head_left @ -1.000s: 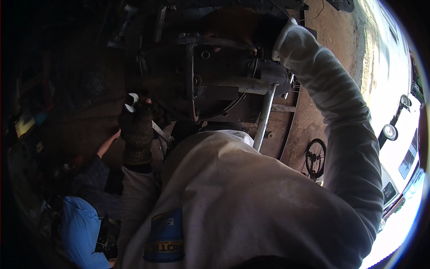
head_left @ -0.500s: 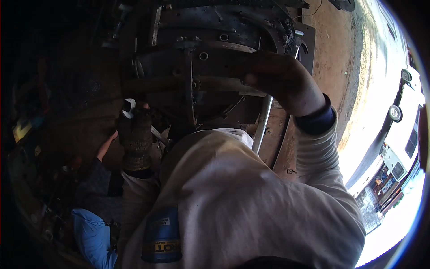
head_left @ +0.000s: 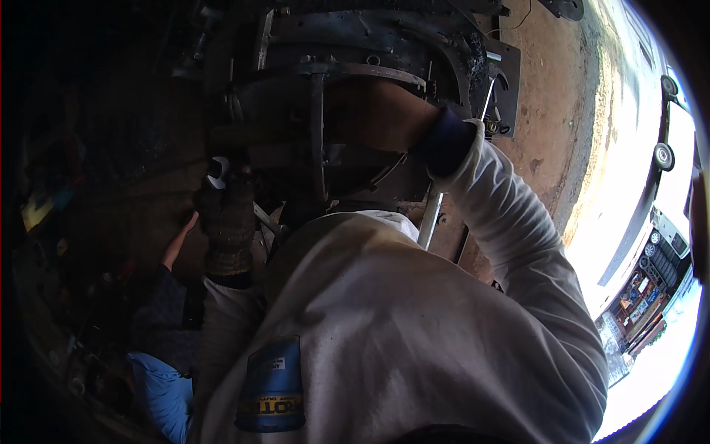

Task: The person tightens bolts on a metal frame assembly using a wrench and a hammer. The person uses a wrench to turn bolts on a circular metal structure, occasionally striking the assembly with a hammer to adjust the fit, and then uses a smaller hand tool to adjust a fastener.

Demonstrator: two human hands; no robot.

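Observation:
My left hand point(head_left: 226, 222), in a dark knitted glove, is closed around a spanner whose pale open jaw point(head_left: 217, 172) sticks up past the fingers. My right hand point(head_left: 388, 118), bare, reaches into a dark round metal frame point(head_left: 355, 69) right of its upright bar point(head_left: 318, 137). Its fingers disappear into shadow, so I cannot tell what they touch or hold. Behind that hand lies a dark curved metal plate with a small round ring point(head_left: 373, 61) on it.
Close to my left arm is another person's bare forearm point(head_left: 179, 240), with blue clothing point(head_left: 164, 396) below. A pale metal leg point(head_left: 430, 218) stands under the frame. Brown ground point(head_left: 547, 111) stretches right towards a parked white vehicle point(head_left: 677, 148). The left side is very dark.
My right hand has moved left and deeper into the metal frame, its sleeve following. The left hand with the spanner has barely shifted.

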